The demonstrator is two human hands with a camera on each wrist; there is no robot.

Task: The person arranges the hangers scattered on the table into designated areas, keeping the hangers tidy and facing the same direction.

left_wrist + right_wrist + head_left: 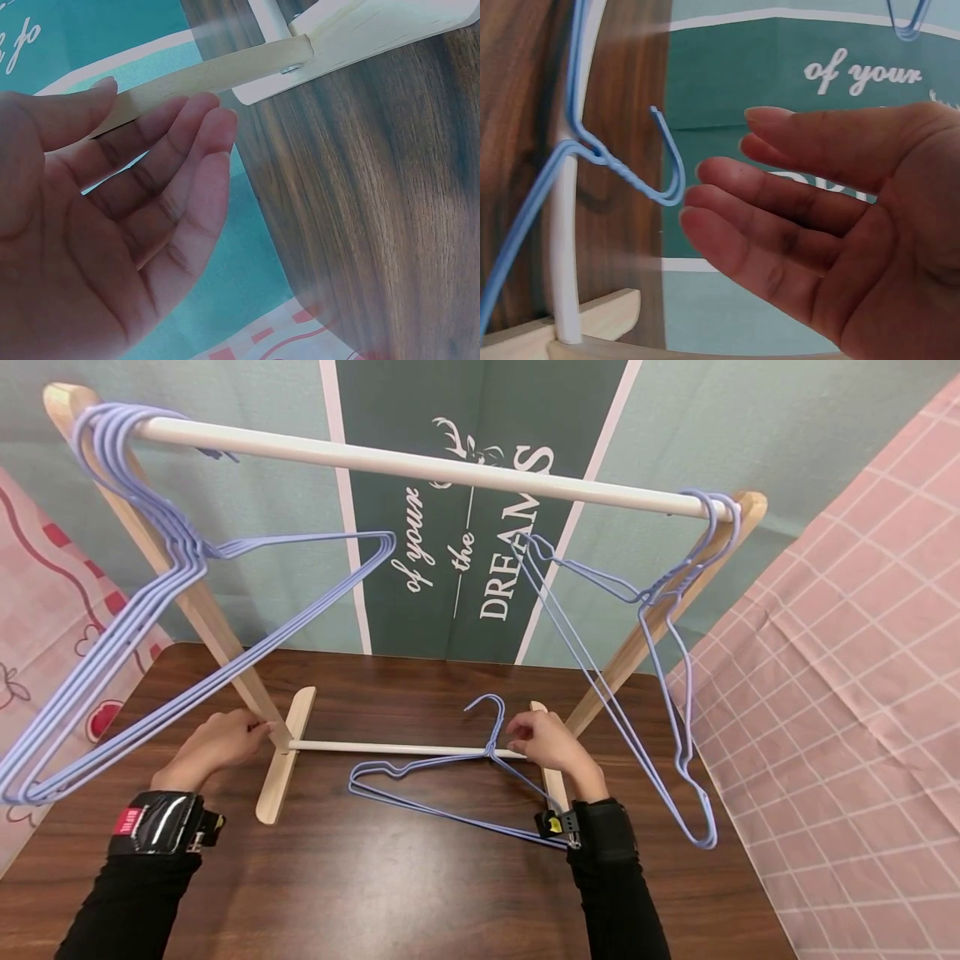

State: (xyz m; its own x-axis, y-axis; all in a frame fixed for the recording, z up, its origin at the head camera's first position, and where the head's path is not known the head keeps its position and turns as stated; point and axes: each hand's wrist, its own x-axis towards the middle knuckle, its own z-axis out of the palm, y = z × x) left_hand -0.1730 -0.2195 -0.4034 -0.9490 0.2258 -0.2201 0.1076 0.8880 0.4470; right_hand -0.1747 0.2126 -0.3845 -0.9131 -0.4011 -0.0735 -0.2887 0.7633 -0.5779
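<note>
My left hand (221, 745) holds the left wooden post (262, 64) of a clothes rack near its foot, the thumb on one side and the half-curled fingers on the other. A blue wire hanger (442, 760) lies across the rack's low white bar (375, 747), its hook (676, 169) raised. Just right of that hook, my right hand (551, 743) hovers with loosely extended fingers and holds nothing. In the right wrist view its fingertips (705, 225) come close to the hook, with a small gap showing.
Several blue hangers (180, 547) hang bunched at the left end of the rack's upper white rod (390, 462). Two more hangers (652, 597) hang at its right end. The rack stands on a brown wooden table (360, 877), before a green lettered curtain (420, 610).
</note>
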